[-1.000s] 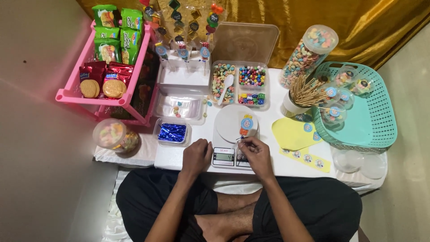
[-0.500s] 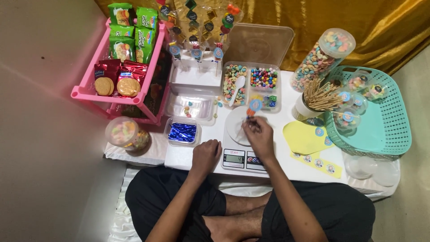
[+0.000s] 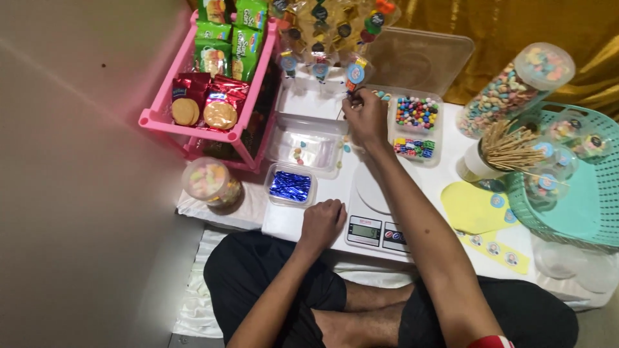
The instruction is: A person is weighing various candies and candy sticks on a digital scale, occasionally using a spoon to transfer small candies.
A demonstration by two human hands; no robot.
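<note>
Above tray, right hand (image 3: 365, 117) pinches blue-stickered candy stick (image 3: 354, 76).

My right hand (image 3: 364, 116) is stretched to the far side, its forearm lying across the digital scale (image 3: 377, 216), so that lane is taken. Far ahead, the row of wrapped candy sticks (image 3: 319, 48) walls off the back. To the left, the pink rack (image 3: 213, 84) of biscuit packets blocks sideways movement, with the clear bag tub (image 3: 309, 143) and the tray of blue twist ties (image 3: 291, 185) just beside it. My left hand (image 3: 322, 222) rests on bare bench (image 3: 284, 222) at the near edge. On the right, the cup of wooden sticks (image 3: 496, 151) and teal basket (image 3: 580, 219) crowd the way; the yellow sheet (image 3: 471, 206) lies flat, passable.
</note>
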